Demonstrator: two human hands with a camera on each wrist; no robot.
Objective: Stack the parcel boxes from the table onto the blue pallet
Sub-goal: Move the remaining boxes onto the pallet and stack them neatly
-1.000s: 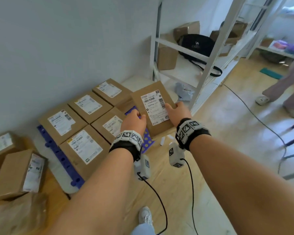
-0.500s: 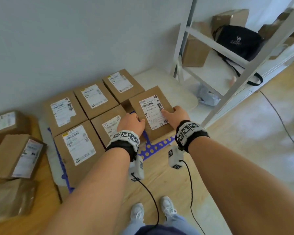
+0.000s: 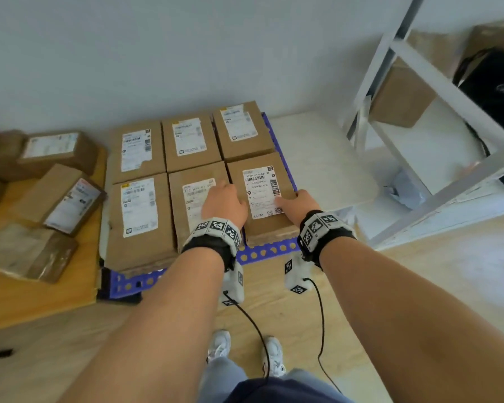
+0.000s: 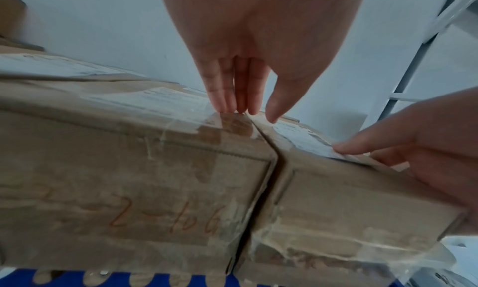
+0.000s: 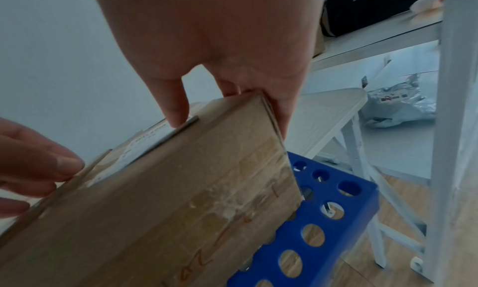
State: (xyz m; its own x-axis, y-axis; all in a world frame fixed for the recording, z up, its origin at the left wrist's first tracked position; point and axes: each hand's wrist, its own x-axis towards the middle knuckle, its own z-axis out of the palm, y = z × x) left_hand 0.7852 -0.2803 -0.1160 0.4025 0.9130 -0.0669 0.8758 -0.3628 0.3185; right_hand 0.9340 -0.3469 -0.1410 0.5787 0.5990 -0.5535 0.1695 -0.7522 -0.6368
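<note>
Premises present as a parcel storeroom or small dispatch room. Labelled cardboard parcel boxes [image 3: 192,144] lie in rows on a blue perforated pallet [image 3: 269,251] set on a wood-effect floor [image 3: 288,309]. More boxes sit on a wooden worktop [image 3: 41,289]. White metal shelving [image 3: 419,68] against a plain wall holds further cartons and a black bag [image 3: 498,88].

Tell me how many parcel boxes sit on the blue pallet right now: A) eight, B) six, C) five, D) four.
B: the head view shows six boxes in two rows of three on the blue pallet, the front right box being the one that the right hand grips at its right edge, while the left hand rests its fingers at the seam beside it.
</note>
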